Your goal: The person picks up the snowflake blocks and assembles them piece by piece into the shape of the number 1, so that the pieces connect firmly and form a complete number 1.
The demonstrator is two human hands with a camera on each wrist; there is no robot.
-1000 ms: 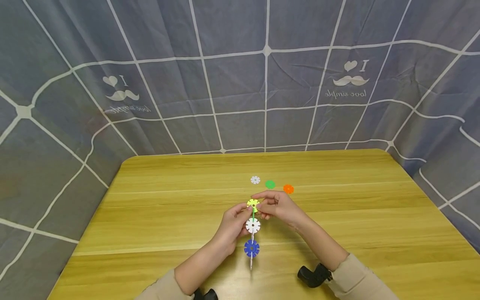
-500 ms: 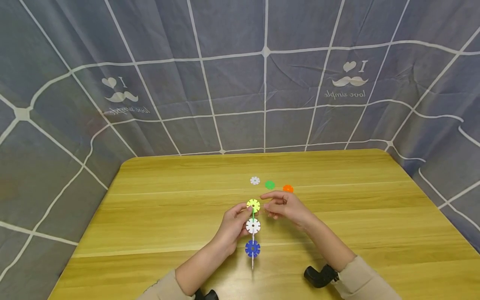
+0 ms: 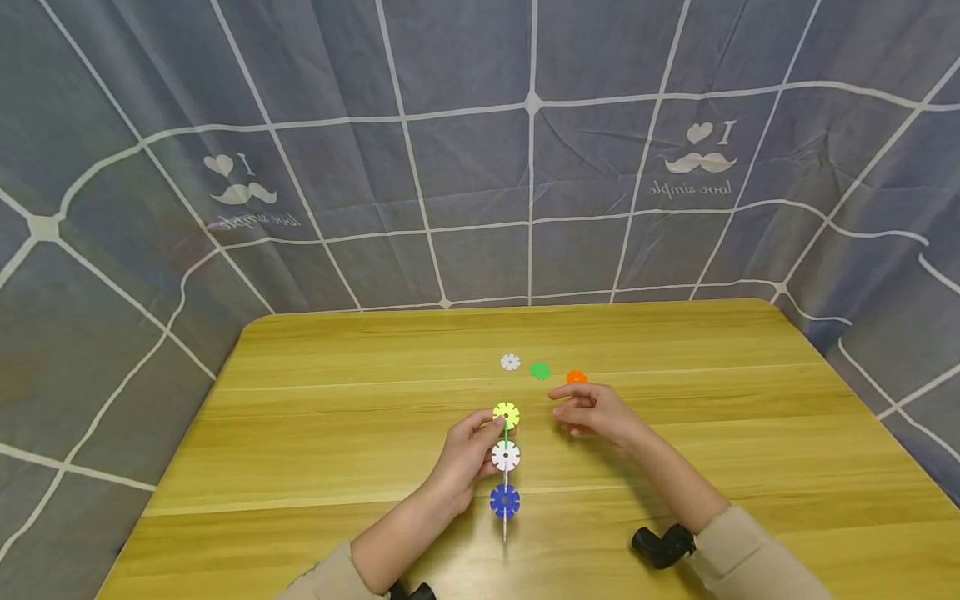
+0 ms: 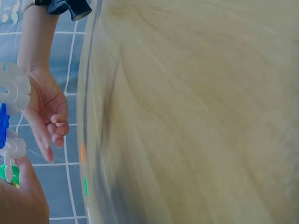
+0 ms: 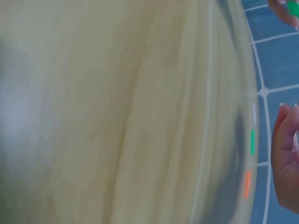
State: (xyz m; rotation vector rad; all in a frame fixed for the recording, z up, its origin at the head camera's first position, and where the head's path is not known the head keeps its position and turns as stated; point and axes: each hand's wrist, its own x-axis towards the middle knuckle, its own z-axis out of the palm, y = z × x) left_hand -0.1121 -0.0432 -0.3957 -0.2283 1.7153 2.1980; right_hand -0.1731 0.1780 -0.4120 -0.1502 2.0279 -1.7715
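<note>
above the middle of the wood-grain table (image 3: 337, 408), our right hand (image 3: 600, 415) has drawn off to the right from the yellow notched disc (image 3: 512, 410), which it was touching a second ago, and it now holds nothing. the yellow disc stays at the far end of our interlocked disc chain (image 3: 506, 478), so we judge that its joint with the edge-on green disc (image 3: 506, 434) is made and holding by itself. nearer to us, the chain runs on through a white disc (image 3: 498, 451) and a blue disc (image 3: 512, 497), with pale ones edge-on between and below. our left hand (image 3: 457, 458) reaches in from the left and pinches the chain by its yellow end, thumb toward us. our right hand hangs near the loose orange disc (image 3: 576, 377), index finger stretched forward, the others loosely bent. beside that lie a loose green disc (image 3: 540, 371) and a loose white disc (image 3: 505, 362), flat and unmoved; we count three pieces not yet joined.
</note>
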